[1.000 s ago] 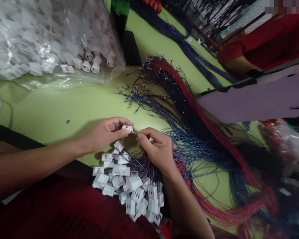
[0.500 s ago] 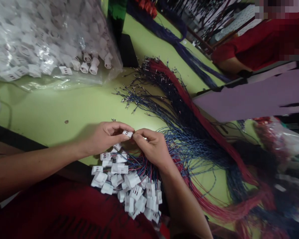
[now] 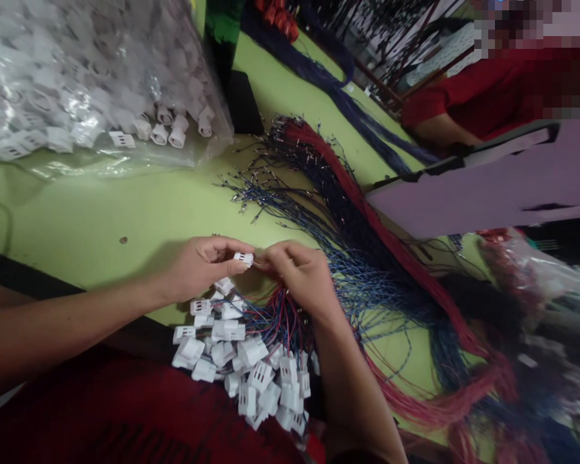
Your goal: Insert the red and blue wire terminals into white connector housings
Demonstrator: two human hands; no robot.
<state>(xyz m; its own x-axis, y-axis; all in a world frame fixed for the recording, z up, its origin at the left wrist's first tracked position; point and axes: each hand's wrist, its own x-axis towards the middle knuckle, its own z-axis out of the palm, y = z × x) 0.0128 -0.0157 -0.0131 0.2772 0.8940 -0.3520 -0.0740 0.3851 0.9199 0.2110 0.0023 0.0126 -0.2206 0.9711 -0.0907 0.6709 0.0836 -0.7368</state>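
Observation:
Between the thumb and fingers of my left hand (image 3: 207, 265) is a small white connector housing (image 3: 244, 259), its slotted face turned up. Just to its right, my right hand (image 3: 299, 274) is closed in a pinch on a thin wire (image 3: 260, 263) that reaches the end of the housing. The fingertips hide most of that wire. Below both hands lies a heap of white connectors (image 3: 254, 351) with red and blue wires running from them, close against my body.
A clear plastic bag (image 3: 120, 164) full of white housings stands at the upper left. Blue wires (image 3: 367, 277) with metal terminals and a red wire bundle (image 3: 367, 206) stretch across the green table (image 3: 77, 212). A person in a red sleeve (image 3: 468, 96) is beyond a purple panel (image 3: 488, 187).
My right hand has shifted slightly away from the housing, so a short length of wire shows between them. My left hand still holds the housing. The whole view has moved slightly.

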